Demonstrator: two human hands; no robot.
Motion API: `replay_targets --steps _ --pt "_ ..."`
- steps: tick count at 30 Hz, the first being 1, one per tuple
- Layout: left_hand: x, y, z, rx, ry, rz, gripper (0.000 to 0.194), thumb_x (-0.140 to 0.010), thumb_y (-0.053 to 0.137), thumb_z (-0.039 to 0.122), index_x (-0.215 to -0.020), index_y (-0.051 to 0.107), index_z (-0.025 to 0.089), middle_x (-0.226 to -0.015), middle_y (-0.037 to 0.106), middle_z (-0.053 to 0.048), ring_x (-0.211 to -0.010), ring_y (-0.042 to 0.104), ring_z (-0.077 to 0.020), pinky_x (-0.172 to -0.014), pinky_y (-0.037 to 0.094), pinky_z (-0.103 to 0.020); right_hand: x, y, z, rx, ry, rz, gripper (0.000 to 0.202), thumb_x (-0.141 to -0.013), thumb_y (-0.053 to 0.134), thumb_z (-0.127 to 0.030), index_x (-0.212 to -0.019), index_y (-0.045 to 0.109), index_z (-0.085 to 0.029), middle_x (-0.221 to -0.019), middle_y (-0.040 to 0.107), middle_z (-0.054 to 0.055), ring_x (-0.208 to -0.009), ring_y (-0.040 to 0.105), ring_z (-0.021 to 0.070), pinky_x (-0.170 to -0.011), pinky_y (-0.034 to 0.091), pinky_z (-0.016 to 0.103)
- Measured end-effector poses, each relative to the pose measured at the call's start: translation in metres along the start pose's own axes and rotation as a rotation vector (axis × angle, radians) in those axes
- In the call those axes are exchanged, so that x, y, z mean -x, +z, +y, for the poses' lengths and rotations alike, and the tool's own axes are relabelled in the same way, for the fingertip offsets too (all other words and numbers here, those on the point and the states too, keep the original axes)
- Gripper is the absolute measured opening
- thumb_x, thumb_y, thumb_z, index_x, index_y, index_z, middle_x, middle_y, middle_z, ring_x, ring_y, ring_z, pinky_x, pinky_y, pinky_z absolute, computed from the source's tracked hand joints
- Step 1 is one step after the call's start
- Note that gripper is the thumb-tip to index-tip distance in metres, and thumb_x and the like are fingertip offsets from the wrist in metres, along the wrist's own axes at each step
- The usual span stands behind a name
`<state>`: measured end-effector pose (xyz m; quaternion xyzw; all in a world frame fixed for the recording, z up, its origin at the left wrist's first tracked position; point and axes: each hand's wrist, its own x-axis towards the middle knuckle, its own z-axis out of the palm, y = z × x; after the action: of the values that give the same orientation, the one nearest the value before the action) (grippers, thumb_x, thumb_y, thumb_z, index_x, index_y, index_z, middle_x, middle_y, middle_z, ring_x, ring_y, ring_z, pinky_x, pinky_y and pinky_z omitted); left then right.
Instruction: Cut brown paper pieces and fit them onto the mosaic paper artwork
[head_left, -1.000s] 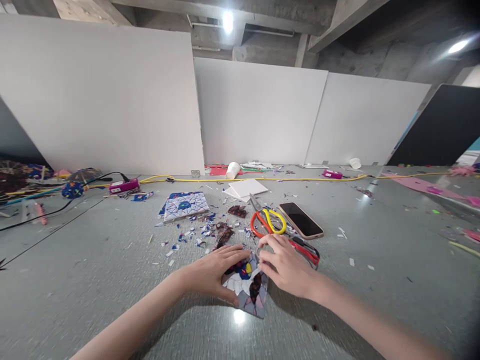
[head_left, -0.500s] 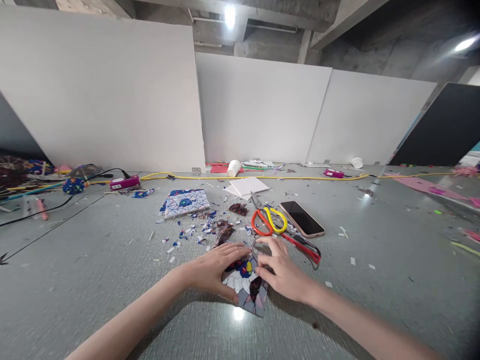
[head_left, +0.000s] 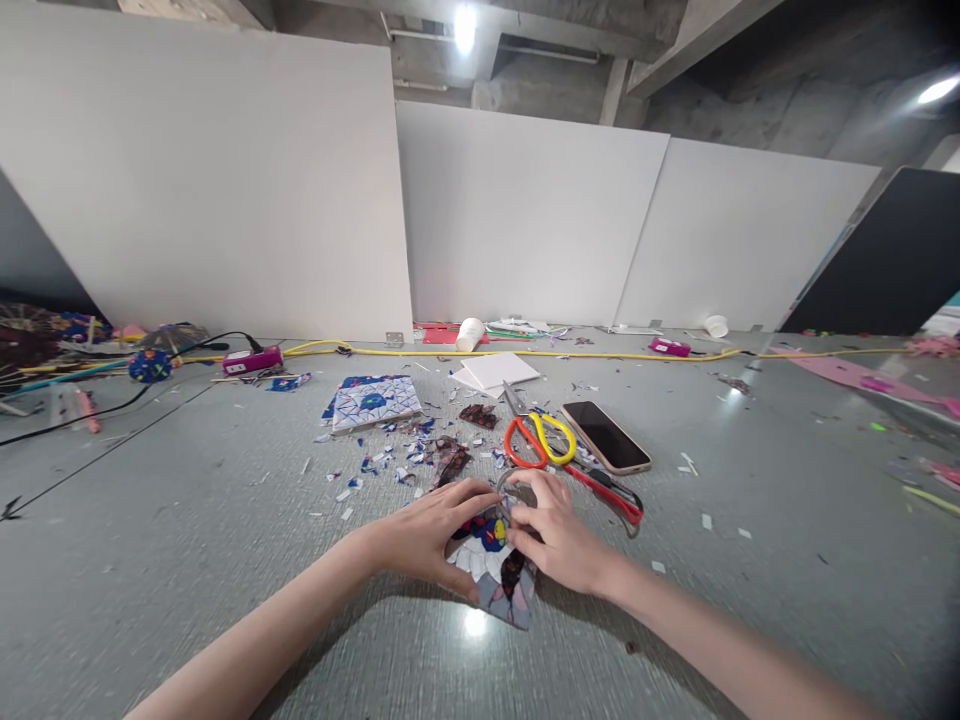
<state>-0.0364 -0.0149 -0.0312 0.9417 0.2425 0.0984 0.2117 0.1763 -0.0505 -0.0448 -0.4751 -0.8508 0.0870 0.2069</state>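
A small square board [head_left: 495,590] covered in a fabric-scrap collage lies on the table in front of me, with white, grey, blue, yellow and dark brown pieces. My left hand [head_left: 439,535] grips its left side, thumb at the near edge and fingers over the far edge. At the board's right side, my right hand [head_left: 555,535] has its fingers bent in a pinch on a thin grey curved strip [head_left: 504,482]; the fingertips partly hide it. Just beyond are scissors [head_left: 540,440] with one red and one yellow handle, and a red-handled cutter [head_left: 607,492].
A phone [head_left: 606,437] lies right of the scissors. Farther back are white boards [head_left: 501,370], a blue-patterned board [head_left: 375,402] and a paper cup [head_left: 469,335] on its side. Scraps [head_left: 409,450] litter the middle. A yellow cable [head_left: 420,352] runs before upright white panels [head_left: 525,220].
My right fingers have shifted very slightly, and the grey strip sits a little farther left and lower in its curve. My left hand stays on the collage board.
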Motion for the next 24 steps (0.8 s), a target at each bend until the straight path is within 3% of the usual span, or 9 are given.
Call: replay_targets --steps 13,24 --pt "-0.0018 0.0003 0.0021 -0.006 0.043 0.034 0.083 -0.059 0.062 0.058 -0.129 0.031 0.025 -0.126 0.038 -0.010 -0.113 0.039 -0.0280 -0.094 0.033 -0.039 0.0023 0.0028 -0.0005 0.021 -0.040 0.052 0.016 -0.081 0.049 -0.024 -0.070 0.059 -0.020 -0.115 0.043 0.005 -0.113 0.035 0.0219 -0.094 0.028 0.045" --pt "-0.0018 0.0013 0.0031 0.004 0.114 0.079 0.050 -0.060 0.065 0.053 -0.102 0.058 0.027 -0.112 0.040 -0.006 -0.101 0.044 -0.0236 -0.086 0.039 -0.035 0.0034 0.0041 -0.0018 0.042 -0.058 0.095 0.012 -0.080 0.050 -0.023 -0.071 0.059 -0.021 -0.110 0.045 0.004 -0.109 0.038 0.0214 -0.092 0.030 0.043"
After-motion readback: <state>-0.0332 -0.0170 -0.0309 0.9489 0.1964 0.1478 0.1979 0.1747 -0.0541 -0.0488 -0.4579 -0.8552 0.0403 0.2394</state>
